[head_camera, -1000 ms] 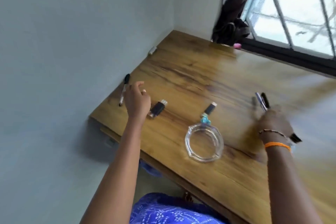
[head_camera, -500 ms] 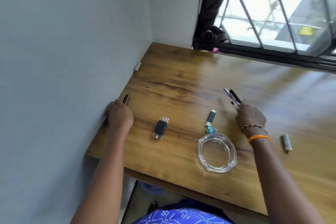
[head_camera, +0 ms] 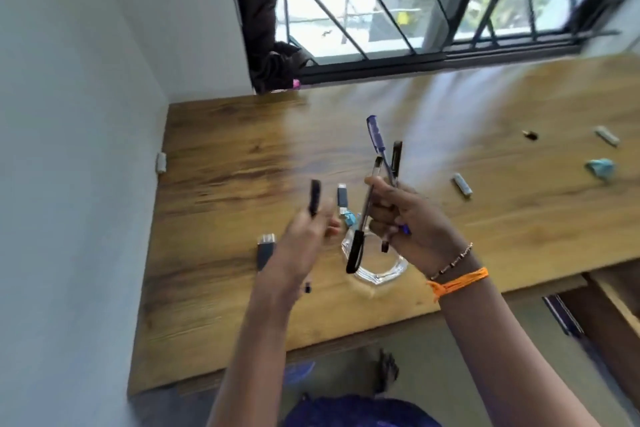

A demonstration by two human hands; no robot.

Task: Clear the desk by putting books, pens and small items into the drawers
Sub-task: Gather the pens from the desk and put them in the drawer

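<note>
A wooden desk (head_camera: 225, 288) fills the middle of the view, set into a corner with a pale wall on the left and a barred window (head_camera: 415, 0) along the back. A small white clip-like piece (head_camera: 160, 163) sits at the desk's left edge against the wall.

Left of centre, a dark USB adapter (head_camera: 266, 252) lies flat on the desk. Just above and to its right, the left hand (head_camera: 301, 246) is raised over the desk, blurred by motion, its fingers curled around a black marker pen (head_camera: 314, 197) that sticks up out of the fist.

Beyond the hands, a small black USB stick (head_camera: 342, 198) lies on the wood with a scrap of blue material (head_camera: 349, 218) touching its near end. A clear glass ashtray (head_camera: 381, 272) rests on the desk below, partly hidden behind both hands.

The right hand (head_camera: 412, 222) is also lifted above the desk, clenched around a bundle of three pens (head_camera: 379, 177): a blue one pointing up and away, a black one beside it, and a clear one with a black cap hanging down over the ashtray. The wrist wears a beaded bracelet and an orange thread band (head_camera: 457, 282).

Further right, a small grey cylinder (head_camera: 462, 185) lies on the desk, then a tiny dark item (head_camera: 530, 135), a second grey cylinder (head_camera: 606, 136) and a crumpled blue scrap (head_camera: 601, 167). At the lower right, below the desk edge, an open drawer (head_camera: 616, 308) shows.
</note>
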